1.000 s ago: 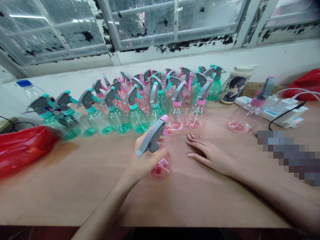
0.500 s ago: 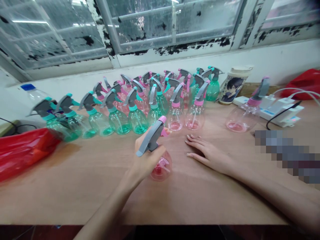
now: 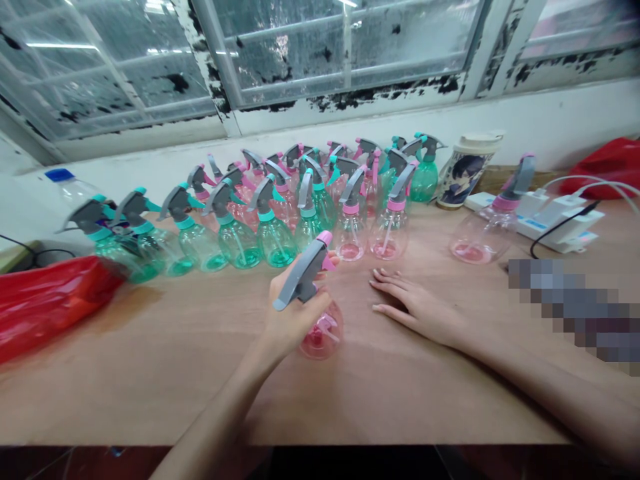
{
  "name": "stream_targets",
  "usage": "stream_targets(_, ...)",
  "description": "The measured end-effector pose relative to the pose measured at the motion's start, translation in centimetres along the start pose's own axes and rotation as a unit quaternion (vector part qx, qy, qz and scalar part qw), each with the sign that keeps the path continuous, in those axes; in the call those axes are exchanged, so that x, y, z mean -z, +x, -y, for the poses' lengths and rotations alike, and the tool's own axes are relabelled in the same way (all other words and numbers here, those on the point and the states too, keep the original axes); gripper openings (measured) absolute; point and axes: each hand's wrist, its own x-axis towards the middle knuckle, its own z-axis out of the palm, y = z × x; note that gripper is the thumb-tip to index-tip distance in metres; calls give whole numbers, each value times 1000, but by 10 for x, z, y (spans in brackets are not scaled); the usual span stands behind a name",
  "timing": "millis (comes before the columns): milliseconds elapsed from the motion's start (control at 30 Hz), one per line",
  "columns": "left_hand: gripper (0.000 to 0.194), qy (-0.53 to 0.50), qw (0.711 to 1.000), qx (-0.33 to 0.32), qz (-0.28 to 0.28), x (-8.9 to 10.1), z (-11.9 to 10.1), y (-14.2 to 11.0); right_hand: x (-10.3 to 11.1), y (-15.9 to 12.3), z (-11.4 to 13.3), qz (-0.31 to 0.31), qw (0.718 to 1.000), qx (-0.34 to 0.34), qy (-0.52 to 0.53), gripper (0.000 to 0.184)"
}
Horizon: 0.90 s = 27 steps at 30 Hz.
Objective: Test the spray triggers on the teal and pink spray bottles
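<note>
My left hand [image 3: 293, 310] is wrapped round the neck of a pink spray bottle [image 3: 327, 337] with a grey and pink trigger head. The bottle is near the middle of the table, its nozzle pointing away from me; part of its neck is hidden by my fingers. My right hand [image 3: 417, 307] lies flat on the table to the right, fingers stretched out and apart, holding nothing. Just beyond it stand two pink spray bottles [image 3: 389, 237]. Green spray bottles [image 3: 245, 243] line up to the left of these.
More pink and green bottles crowd behind the front row. A single pink spray bottle [image 3: 480, 237] stands right, by a white power strip [image 3: 563, 227] with cables. A printed cup [image 3: 465, 173] is at the wall. A red plastic bag [image 3: 55, 300] lies left, another red bag [image 3: 607, 170] far right.
Almost nothing differs. My left hand keeps its hold on the pink spray bottle and my right hand stays flat; the whole view has shifted very slightly.
</note>
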Motion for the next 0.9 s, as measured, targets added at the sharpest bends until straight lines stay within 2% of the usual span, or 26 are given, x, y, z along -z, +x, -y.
stream_targets(333, 34, -17, 1000, 1, -10, -2, 1, -1, -2, 0, -2, -4, 1000, 5, -1, 53)
stream_targets(500, 38, -32, 999, -15, 3, -3, -2, 0, 0, -2, 2, -13, 1000, 6, 14, 51)
stream_targets(667, 37, -20, 1000, -14, -3, -12, -7, -1, 17, -5, 31, -6, 995, 11, 104, 43)
stream_targets(867, 26, -8, 1000, 2, -22, -45, -12, -2, 34, -11, 78, -44, 986, -8, 162, 69)
stream_targets(900, 27, -8, 1000, 0, -16, -52, -14, -1, 36, -11, 82, -56, 983, -18, 175, 67)
